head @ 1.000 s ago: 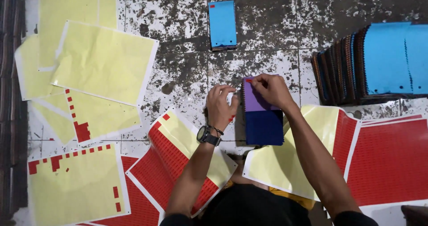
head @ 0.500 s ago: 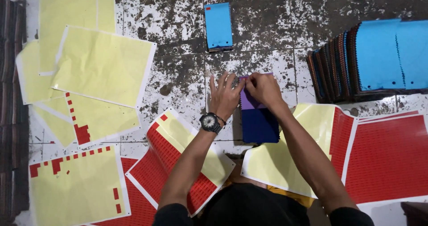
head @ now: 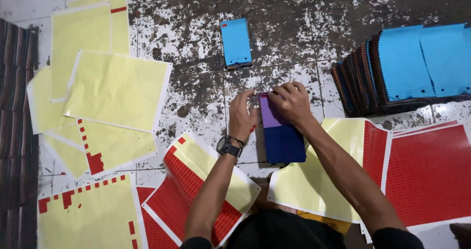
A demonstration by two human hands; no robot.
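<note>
1. The dark blue spiral notebook (head: 283, 140) is laid flat on the stained floor (head: 304, 28), directly in front of the person; it serves as the landmark below.
2. The left hand (head: 242, 115) is set at the notebook's upper left corner, fingers curled down onto the edge, apparently so that the corner is steadied. Whether anything is pinched there cannot be told.
3. The right hand (head: 290, 101) is pressed on the purple upper part (head: 270, 116), fingers bent and closed against it.
4. A light blue notebook (head: 236, 41) is placed beyond the landmark.
5. The notebook stack (head: 402, 67) is kept to its right.
6. Red sticker sheets (head: 427, 175) and the yellow backing sheets (head: 115, 89) are spread on either side, within reach.
</note>
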